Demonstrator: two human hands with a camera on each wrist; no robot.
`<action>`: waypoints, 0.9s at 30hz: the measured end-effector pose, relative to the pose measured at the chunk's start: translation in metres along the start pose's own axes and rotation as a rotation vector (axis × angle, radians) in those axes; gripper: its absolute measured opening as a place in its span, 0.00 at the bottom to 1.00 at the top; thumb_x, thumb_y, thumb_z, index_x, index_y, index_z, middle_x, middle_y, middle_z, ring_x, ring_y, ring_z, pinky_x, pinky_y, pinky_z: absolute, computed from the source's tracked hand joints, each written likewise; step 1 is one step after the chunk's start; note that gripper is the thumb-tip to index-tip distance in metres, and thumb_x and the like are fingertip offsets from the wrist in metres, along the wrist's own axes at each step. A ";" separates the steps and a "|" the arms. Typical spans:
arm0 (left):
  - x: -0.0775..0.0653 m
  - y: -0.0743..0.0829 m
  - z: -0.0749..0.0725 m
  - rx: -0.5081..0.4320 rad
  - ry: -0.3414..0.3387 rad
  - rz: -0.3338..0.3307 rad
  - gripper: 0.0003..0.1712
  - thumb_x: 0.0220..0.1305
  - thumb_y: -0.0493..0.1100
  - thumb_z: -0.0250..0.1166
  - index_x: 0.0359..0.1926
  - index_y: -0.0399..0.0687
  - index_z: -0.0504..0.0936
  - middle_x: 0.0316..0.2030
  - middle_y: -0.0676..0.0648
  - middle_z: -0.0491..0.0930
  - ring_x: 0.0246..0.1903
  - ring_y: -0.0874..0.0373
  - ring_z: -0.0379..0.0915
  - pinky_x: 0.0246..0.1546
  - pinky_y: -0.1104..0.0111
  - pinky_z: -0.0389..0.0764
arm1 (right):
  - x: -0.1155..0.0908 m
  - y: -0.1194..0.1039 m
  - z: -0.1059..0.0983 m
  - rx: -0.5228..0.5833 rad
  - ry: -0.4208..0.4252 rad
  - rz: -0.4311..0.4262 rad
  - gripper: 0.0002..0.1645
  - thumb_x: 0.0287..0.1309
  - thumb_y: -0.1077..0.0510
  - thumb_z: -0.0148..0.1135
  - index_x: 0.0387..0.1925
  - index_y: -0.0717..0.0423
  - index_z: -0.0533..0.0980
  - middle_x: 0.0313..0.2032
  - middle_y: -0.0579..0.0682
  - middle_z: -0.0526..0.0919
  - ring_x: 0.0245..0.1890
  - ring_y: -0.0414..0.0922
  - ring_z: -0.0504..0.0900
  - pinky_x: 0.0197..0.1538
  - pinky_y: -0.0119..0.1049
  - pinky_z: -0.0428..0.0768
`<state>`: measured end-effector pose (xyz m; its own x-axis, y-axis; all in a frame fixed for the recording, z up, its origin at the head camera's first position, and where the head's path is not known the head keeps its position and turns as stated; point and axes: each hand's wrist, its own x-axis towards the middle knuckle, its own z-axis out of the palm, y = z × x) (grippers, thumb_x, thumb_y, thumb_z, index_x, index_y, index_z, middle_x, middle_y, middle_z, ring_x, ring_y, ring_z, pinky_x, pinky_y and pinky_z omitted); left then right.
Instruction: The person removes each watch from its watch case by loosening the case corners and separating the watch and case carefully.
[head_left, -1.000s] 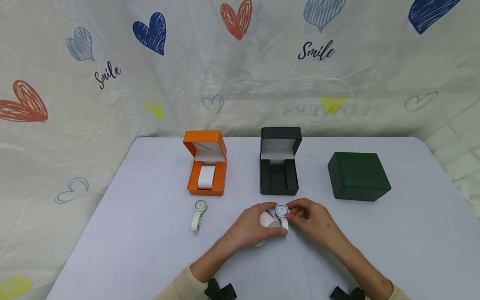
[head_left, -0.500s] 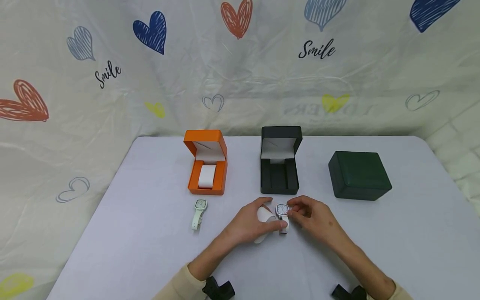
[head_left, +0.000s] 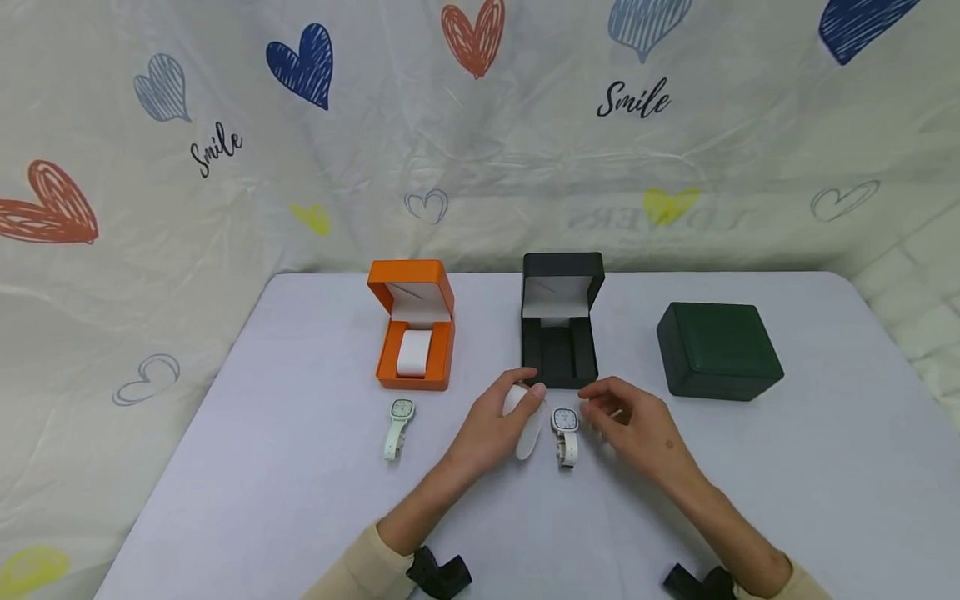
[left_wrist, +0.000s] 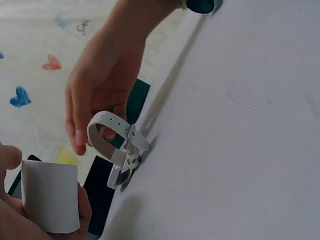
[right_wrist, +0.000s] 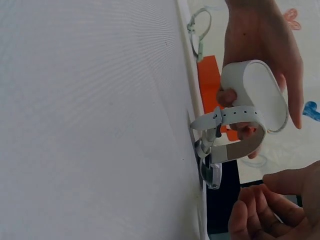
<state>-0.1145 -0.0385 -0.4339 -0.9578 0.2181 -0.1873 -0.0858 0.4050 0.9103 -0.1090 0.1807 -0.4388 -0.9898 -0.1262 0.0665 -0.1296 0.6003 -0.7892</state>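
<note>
My left hand (head_left: 486, 433) grips a white, rounded watch cushion (head_left: 529, 432) between thumb and fingers, lifted in front of the black box. In the right wrist view the flat oval end of the cushion (right_wrist: 264, 95) faces the camera. A wristwatch with a white strap (head_left: 567, 450) stands on the table, its square face up and its strap buckled into a loop. Just right of it, my right hand (head_left: 641, 433) hovers with loosely bent fingers and nothing in them. The left wrist view shows the watch strap (left_wrist: 102, 119) overlapping the right fingertips.
An open black watch box (head_left: 555, 354) stands behind the hands, its inner slot bare. To its left, an open orange box (head_left: 447, 354) holds a white cushion, with a pale green watch (head_left: 396, 433) before it. A closed dark green box (head_left: 720, 350) sits at the right.
My left hand has let go of the watch strap and moved away toward the black box with the cushion. My right hand has come off the watch, which stays standing on the table.
</note>
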 end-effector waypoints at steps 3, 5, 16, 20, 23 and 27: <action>0.000 0.002 0.000 -0.045 0.016 0.016 0.30 0.79 0.64 0.50 0.73 0.58 0.72 0.70 0.46 0.75 0.62 0.49 0.73 0.70 0.43 0.73 | 0.001 -0.002 0.001 0.017 0.032 -0.043 0.08 0.68 0.59 0.68 0.48 0.52 0.84 0.35 0.45 0.86 0.34 0.36 0.81 0.39 0.28 0.83; 0.000 0.003 0.000 -0.069 0.020 0.019 0.29 0.81 0.62 0.48 0.73 0.58 0.71 0.71 0.46 0.74 0.61 0.49 0.73 0.69 0.45 0.74 | 0.002 -0.004 0.002 0.042 0.040 -0.081 0.08 0.68 0.57 0.69 0.47 0.52 0.84 0.36 0.43 0.87 0.36 0.36 0.81 0.42 0.28 0.83; 0.005 0.011 0.007 -0.174 0.072 0.013 0.27 0.81 0.51 0.45 0.76 0.55 0.67 0.68 0.44 0.74 0.55 0.51 0.73 0.61 0.53 0.77 | 0.004 -0.012 0.004 0.104 0.012 -0.162 0.08 0.67 0.57 0.69 0.46 0.52 0.84 0.37 0.41 0.87 0.38 0.34 0.82 0.44 0.29 0.84; 0.006 0.013 0.009 -0.211 0.081 0.024 0.27 0.82 0.53 0.48 0.76 0.54 0.66 0.72 0.43 0.71 0.61 0.49 0.71 0.69 0.47 0.73 | 0.006 -0.014 0.005 0.114 -0.004 -0.154 0.08 0.68 0.56 0.69 0.46 0.50 0.83 0.38 0.41 0.87 0.38 0.34 0.83 0.44 0.30 0.84; 0.007 0.013 0.010 -0.242 0.078 0.048 0.28 0.82 0.53 0.51 0.76 0.52 0.66 0.73 0.41 0.70 0.61 0.48 0.71 0.68 0.47 0.75 | 0.007 -0.015 0.007 0.117 -0.016 -0.149 0.07 0.68 0.56 0.69 0.46 0.47 0.83 0.38 0.41 0.87 0.38 0.34 0.84 0.44 0.30 0.84; 0.008 0.015 0.011 -0.268 0.084 0.074 0.29 0.81 0.53 0.53 0.76 0.50 0.66 0.73 0.40 0.69 0.65 0.47 0.71 0.68 0.48 0.76 | 0.008 -0.017 0.008 0.126 -0.018 -0.147 0.06 0.67 0.57 0.70 0.43 0.46 0.82 0.38 0.41 0.86 0.39 0.35 0.84 0.44 0.31 0.85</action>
<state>-0.1206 -0.0206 -0.4259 -0.9826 0.1592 -0.0957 -0.0737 0.1388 0.9876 -0.1143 0.1634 -0.4300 -0.9593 -0.2198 0.1770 -0.2633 0.4706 -0.8421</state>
